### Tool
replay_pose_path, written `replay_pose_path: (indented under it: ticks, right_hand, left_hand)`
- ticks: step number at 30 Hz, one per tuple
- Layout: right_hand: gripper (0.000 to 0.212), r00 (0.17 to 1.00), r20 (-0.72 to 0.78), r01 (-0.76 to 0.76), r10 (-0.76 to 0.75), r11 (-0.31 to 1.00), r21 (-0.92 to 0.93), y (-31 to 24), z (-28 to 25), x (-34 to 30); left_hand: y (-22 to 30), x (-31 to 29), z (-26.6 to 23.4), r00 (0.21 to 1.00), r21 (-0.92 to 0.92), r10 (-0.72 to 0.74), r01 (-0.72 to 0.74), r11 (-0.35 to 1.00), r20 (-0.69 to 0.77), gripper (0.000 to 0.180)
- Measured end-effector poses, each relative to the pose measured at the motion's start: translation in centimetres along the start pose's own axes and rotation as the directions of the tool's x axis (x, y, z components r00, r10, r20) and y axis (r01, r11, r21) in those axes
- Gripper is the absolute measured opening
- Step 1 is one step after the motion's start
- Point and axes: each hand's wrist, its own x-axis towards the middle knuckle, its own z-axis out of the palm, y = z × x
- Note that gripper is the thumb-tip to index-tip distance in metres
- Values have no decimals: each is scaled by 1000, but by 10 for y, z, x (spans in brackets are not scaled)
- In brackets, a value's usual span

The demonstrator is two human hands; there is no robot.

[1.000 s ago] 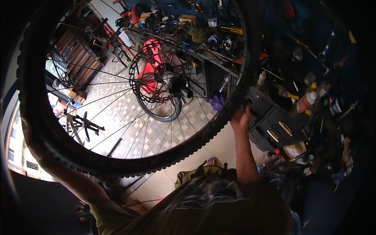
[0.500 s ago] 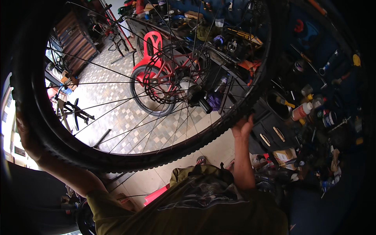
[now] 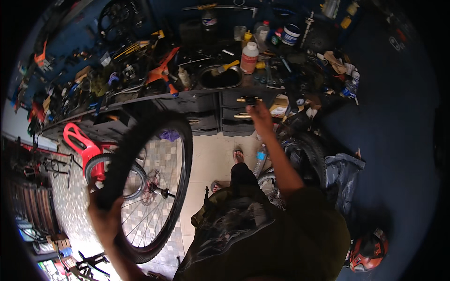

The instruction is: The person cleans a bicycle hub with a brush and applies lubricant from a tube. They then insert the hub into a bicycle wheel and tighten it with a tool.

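Note:
My left hand [image 3: 105,219] is closed round the knobbly black tyre of a bicycle wheel [image 3: 187,154], gripping it on the left side. The wheel hangs tilted in the air, with thin spokes, a disc brake rotor [image 3: 152,181] and a hub whose axle end points right. My right hand [image 3: 261,120] is raised in front of the workbench drawers, its fingers closed on a small black part [image 3: 251,100]. What exactly that part is cannot be made out.
A cluttered workbench [image 3: 206,96] bears a white-capped bottle [image 3: 249,58], a dark tray [image 3: 204,83] and orange-handled tools [image 3: 161,71]. Left stand a red chair [image 3: 84,143] and another bike wheel [image 3: 96,161]. Right are a water bottle [image 3: 260,157], grey plastic bag [image 3: 342,175] and red helmet [image 3: 368,253].
My view has swung right toward the workbench. The wheel, held by my left hand, is now lower and further left, and my right hand is apart from it, holding the black part.

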Motion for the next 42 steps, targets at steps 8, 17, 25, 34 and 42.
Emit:
replay_pose_path:
  ticks: [8,17,25,34,42]
  right_hand:
    - [41,985,-137,26,-104,876,-482,-72,-112,62]
    - [40,990,-81,-130,117,516,-847,-80,-115,223]
    - [43,951,252,206,177,241,-948,-5,-123,353]
    - [45,810,444,362,382,270,-892,41,-80,401]
    - [46,693,580,393,429,451,-802,40,-43,427]
  left_hand:
    - [-149,72,225,875,493,-229,-13,870,426,89]
    - [-228,53,360,692,512,-293,-128,850,660,93]
    - [-195,106,453,774,491,-136,-245,836,619,81]
    - [-180,143,516,783,480,-181,-165,862,595,61]
    - [-175,133,523,735,512,-278,-108,852,618,61]
